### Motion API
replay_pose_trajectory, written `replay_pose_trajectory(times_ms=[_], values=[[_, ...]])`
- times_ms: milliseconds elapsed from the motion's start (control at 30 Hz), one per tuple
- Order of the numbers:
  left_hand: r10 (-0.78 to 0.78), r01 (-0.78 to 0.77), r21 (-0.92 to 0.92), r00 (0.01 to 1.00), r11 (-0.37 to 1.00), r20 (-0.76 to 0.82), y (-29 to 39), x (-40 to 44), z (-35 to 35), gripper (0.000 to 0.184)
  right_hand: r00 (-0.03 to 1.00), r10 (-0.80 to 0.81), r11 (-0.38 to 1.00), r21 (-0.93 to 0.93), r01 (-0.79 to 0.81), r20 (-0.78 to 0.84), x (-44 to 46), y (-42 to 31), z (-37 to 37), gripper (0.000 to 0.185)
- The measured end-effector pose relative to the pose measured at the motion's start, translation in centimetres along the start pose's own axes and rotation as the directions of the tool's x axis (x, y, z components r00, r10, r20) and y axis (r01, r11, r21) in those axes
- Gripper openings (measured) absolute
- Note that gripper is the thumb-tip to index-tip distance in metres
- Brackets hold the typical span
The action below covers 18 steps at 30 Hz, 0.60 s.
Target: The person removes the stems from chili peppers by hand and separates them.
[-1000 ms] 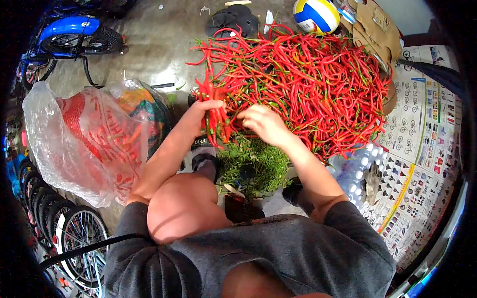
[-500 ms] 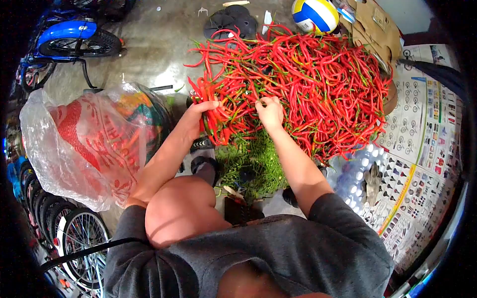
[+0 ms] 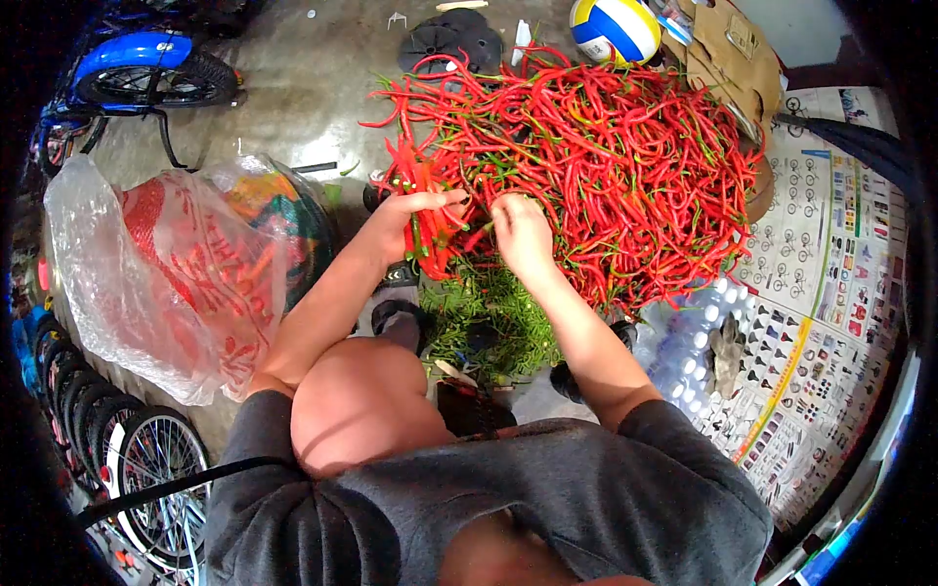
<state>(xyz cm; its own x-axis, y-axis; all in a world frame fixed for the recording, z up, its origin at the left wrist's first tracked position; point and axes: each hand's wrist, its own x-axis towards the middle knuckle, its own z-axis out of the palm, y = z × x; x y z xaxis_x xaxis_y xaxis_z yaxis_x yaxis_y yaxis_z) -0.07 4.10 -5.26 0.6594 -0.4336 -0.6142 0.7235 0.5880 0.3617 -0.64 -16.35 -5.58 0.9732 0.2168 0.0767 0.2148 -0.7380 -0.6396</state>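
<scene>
A bunch of red chili peppers is gripped in my left hand, its thumb lying across them and the tips pointing up and down. Close to its right, my right hand has its fingers pinched at the green stem end of a single red chili; the fingertips are partly hidden. Both hands are at the near left edge of a large heap of red chilies. Below them, between my feet, lies a pile of green stems.
On the left stands a bulging clear plastic bag, with bicycle wheels and a blue-fendered bike nearby. A ball and cardboard are behind the heap. Bottles and a printed sheet lie right.
My left hand has shifted slightly right with its bunch, its thumb reaching nearer my right hand. My right hand has come slightly down and left, with a chili now at its fingers.
</scene>
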Motion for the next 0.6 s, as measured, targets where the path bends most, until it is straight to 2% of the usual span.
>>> replay_pose_trajectory(times_ms=[67, 100, 133, 200, 233, 267, 367, 400, 433, 467, 533, 567, 600], values=[[0.009, -0.009, 0.024, 1.000, 1.000, -0.025, 0.4, -0.2, -0.7, 0.048, 0.966, 0.256, 0.953, 0.174, -0.247, -0.033, 0.6, 1.8, 0.5, 0.009], [0.012, -0.011, 0.061, 1.000, 0.998, -0.022, 0.4, -0.2, -1.3, 0.048, 0.841, 0.509, 0.718, 0.448, -0.533, 0.184, 0.9, 2.4, 0.2, 0.010], [0.010, -0.008, 0.060, 1.000, 0.998, -0.026, 0.1, -0.2, -1.6, 0.048, 0.836, 0.505, 0.656, 0.535, -0.532, 0.214, 1.2, 2.3, -0.4, 0.010], [-0.195, 0.180, 0.167, 0.978, 0.969, 0.079, -0.1, 0.0, -2.0, 0.045, 0.924, 0.361, 0.664, 0.661, -0.350, 0.127, 1.5, 1.5, -0.5, 0.009], [-0.222, 0.209, 0.147, 0.972, 0.967, 0.076, -0.1, -0.9, -0.2, 0.042, 0.947, 0.296, 0.666, 0.683, -0.299, 0.126, 1.6, 0.5, -0.7, 0.008], [-0.222, 0.209, 0.147, 0.972, 0.967, 0.078, -0.4, -0.5, -0.5, 0.042, 0.965, 0.230, 0.667, 0.703, -0.248, 0.123, 1.5, -0.6, -0.8, 0.008], [-0.028, 0.048, -0.122, 0.987, 0.991, 0.157, -0.6, 0.4, -0.8, 0.033, 0.969, 0.153, 0.627, 0.739, -0.245, 0.192, 0.5, -2.9, -0.3, 0.006], [-0.014, 0.036, -0.204, 0.994, 0.978, 0.111, -1.0, 1.2, -1.8, 0.032, 0.973, 0.135, 0.598, 0.768, -0.229, 0.185, 0.0, -3.3, 0.2, 0.005], [-0.030, 0.052, -0.150, 0.989, 0.987, 0.143, -0.7, 0.6, -1.4, 0.031, 0.957, 0.172, 0.538, 0.791, -0.291, 0.235, -0.4, -3.6, 0.5, 0.006], [-0.047, 0.064, -0.094, 0.984, 0.993, 0.174, -0.4, -0.1, -0.9, 0.029, 0.957, 0.170, 0.537, 0.792, -0.291, 0.236, -0.7, -3.8, 0.6, 0.006], [-0.085, 0.093, -0.029, 0.977, 0.995, 0.197, -0.7, -0.5, -1.3, 0.028, 0.848, 0.264, 0.221, 0.827, -0.517, 0.460, -1.0, -4.2, 0.7, 0.009], [-0.126, 0.121, 0.036, 0.967, 0.992, 0.220, -0.8, -0.7, -1.4, 0.027, 0.848, 0.264, 0.221, 0.827, -0.517, 0.460, -1.1, -3.9, 0.7, 0.009], [-0.126, 0.121, 0.035, 0.967, 0.992, 0.220, -0.9, -0.8, -1.4, 0.027, 0.787, 0.209, 0.080, 0.792, -0.605, 0.580, -1.1, -3.1, 0.7, 0.011]])
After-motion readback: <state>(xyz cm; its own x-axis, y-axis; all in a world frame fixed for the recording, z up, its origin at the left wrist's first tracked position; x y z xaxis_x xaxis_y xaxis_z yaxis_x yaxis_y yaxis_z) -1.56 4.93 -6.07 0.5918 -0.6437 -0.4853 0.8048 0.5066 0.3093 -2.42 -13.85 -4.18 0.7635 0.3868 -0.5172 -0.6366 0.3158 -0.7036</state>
